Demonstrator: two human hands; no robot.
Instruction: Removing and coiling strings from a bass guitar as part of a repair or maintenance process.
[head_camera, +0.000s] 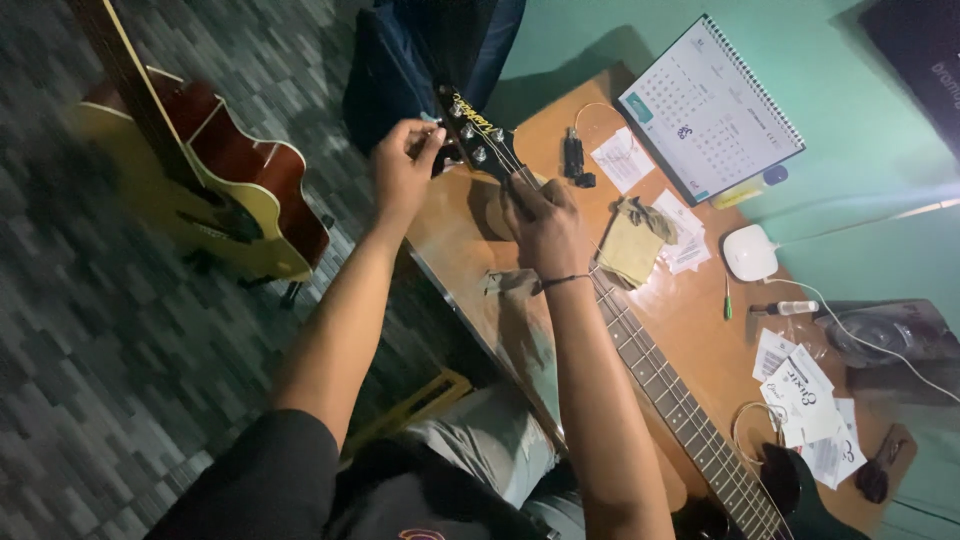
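**Hands at the headstock, strings under tension**

Here, a person leans over a wooden table (690, 330) where an electric guitar (660, 385) lies neck-up, its black headstock (478, 135) jutting past the far corner. The left hand (402, 170) pinches a tuning peg at the headstock's edge, fingertips closed tight on it. The right hand (545, 225) is curled shut around the strings and neck just below the nut. The likely risk is a string snapping or slipping against the gripping fingers if the peg is wound too far, and the overhanging headstock could knock the dark bag (430, 55) behind it. Around the guitar lie a folded cloth (632, 248), paper packets (800, 395), a small green screwdriver (728, 298), a white lamp base (750, 252) and a desk calendar (710, 110). An acoustic guitar (215, 165) stands on dark patterned flooring beside teal walls.
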